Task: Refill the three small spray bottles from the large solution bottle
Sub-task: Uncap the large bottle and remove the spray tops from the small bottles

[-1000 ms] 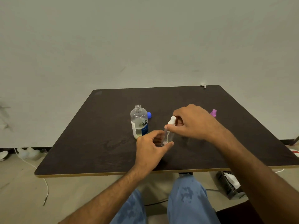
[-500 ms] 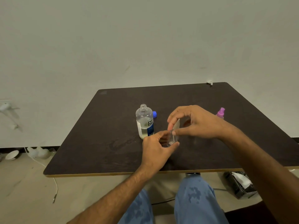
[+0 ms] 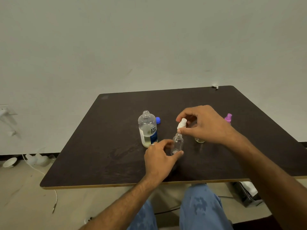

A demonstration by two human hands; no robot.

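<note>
My left hand (image 3: pixel 159 156) pinches the base of the small bottle (image 3: pixel 178 144), upright on the worktop (image 3: pixel 103 146) just right of the big bottle (image 3: pixel 147 130). My right hand (image 3: pixel 204 125) pinches the spray cap (image 3: pixel 181 123) directly above its open neck (a straight drop).

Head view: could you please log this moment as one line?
left hand holds small bottle | right hand pinches white spray top above neck | large bottle uncapped | blue cap on table
</note>
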